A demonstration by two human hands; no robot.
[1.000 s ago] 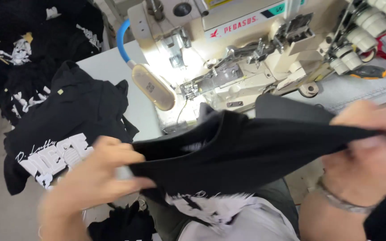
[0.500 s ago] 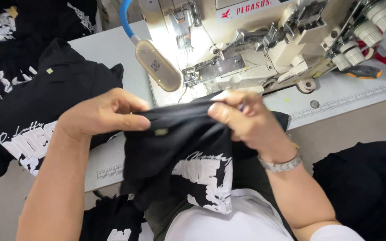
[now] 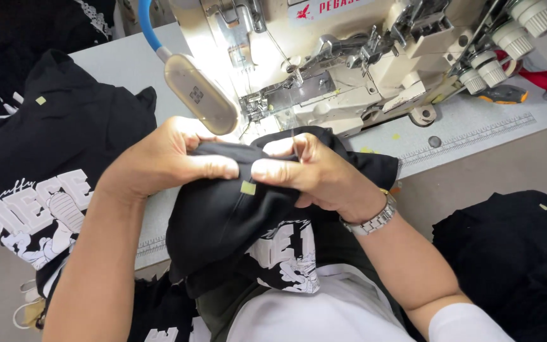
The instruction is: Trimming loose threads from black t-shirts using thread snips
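While both hands are pinching the black garment point(image 3: 223, 221) just in front of the sewing machine point(image 3: 349, 69), the fold is being lined up for the needle area. The left hand point(image 3: 159, 161) is gripping the cloth edge from the left, thumb on top, fingers curled under and closed on the fabric. The right hand point(image 3: 314, 171) is meeting it from the right, thumb tip touching the left thumb tip, also closed on the same edge; a metal wristwatch point(image 3: 375, 220) is sitting on that wrist. A small yellow-green tag point(image 3: 248, 188) is lying on the cloth just below the two thumbs.

Position: the garment is bunching over the table edge point(image 3: 159, 215) and hanging into the lap, white print facing down and toward the person. The lamp head point(image 3: 201, 95) on its blue arm is shining just above the left hand.

Judgement on doing this well: the two layers should be kept flush at the pinch, with the tag serving as the alignment mark. Tension between the thumbs should be even, since slack would likely pucker the seam. Fingertips are sitting near the presser foot point(image 3: 252, 107); keeping them beside it, not under, seems prudent. The stack of printed shirts point(image 3: 39, 164) at left is lying apart from the piece in hand.
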